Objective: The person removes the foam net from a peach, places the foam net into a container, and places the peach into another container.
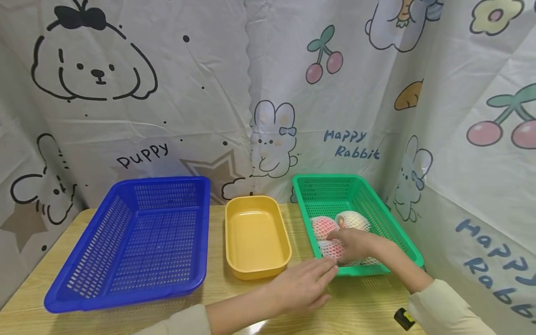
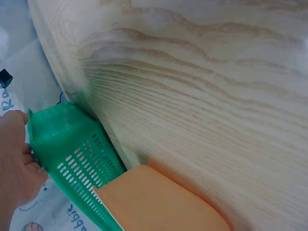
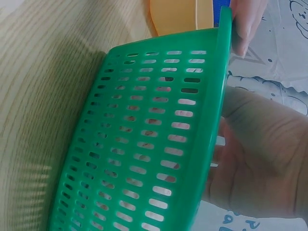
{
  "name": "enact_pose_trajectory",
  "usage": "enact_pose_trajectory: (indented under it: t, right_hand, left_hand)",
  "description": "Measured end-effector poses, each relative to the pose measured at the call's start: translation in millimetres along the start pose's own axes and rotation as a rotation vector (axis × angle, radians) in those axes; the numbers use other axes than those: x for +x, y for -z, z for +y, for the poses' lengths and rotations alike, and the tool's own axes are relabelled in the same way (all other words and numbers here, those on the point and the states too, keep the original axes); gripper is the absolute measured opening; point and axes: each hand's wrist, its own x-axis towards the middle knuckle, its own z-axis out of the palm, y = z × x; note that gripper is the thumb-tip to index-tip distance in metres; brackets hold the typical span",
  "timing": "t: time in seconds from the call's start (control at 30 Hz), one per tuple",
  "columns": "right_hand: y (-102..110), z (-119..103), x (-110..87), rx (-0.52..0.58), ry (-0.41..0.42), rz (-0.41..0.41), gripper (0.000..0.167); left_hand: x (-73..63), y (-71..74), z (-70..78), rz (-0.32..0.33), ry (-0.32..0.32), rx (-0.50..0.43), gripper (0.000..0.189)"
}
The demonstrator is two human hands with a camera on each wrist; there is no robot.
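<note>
My right hand (image 1: pixel 356 244) reaches over the near side of the green basket (image 1: pixel 393 204). Its fingers and thumb curve round a pink round fruit in a white foam net (image 1: pixel 330 250). Another pink netted fruit (image 1: pixel 324 226) lies just beyond the fingertips, and a pale cream netted one (image 1: pixel 355 219) sits behind the hand. More white netting shows under the palm. My left hand (image 1: pixel 299 284) is at the basket's front left corner, fingers fairly straight and fingertips right at the rim. In the right wrist view the basket wall (image 3: pixel 130 139) hides most of the right fingers.
Left of the basket stands a yellow tray (image 1: pixel 255 273), and farther left a large blue basket (image 1: pixel 201 251). All are on a wood-grain table (image 1: pixel 234 302). A printed curtain (image 1: pixel 201 116) hangs behind and at the sides. A small black thing (image 1: pixel 404 319) shows beside the right sleeve.
</note>
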Motion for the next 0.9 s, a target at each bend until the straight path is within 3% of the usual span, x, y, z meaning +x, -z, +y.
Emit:
enact_pose_trajectory:
  t: [0.23, 0.43, 0.6, 0.7, 0.8, 0.9]
  right_hand:
    - [-1.3, -0.5, 1.2, -0.018, -0.016, -0.008, 0.062]
    - [-3.5, -3.3, 0.9, -0.027, -0.051, 0.005, 0.061]
    - [-5.3, -6.1, -0.8, -0.034, -0.068, 0.019, 0.061]
    - [-5.9, -6.4, -0.5, -0.038, -0.067, 0.018, 0.061]
    - [-6.4, -6.3, 0.9, -0.038, -0.069, 0.015, 0.062]
    - [-7.3, -6.5, 1.4, -0.035, -0.078, 0.010, 0.065]
  left_hand:
    - [4.3, -7.4, -7.7, 0.086, -0.054, 0.075, 0.058]
    - [9.5, -12.3, -12.1, 0.144, -0.073, 0.032, 0.047]
    - [13.5, -18.5, -14.0, 0.306, -0.049, -0.074, 0.032]
    - [15.8, -22.3, -11.7, 0.400, -0.009, -0.084, 0.024]
    - [17.5, -24.6, -9.0, 0.448, 0.027, -0.083, 0.017]
    - [18.7, -25.3, -8.2, 0.451, 0.032, -0.063, 0.014]
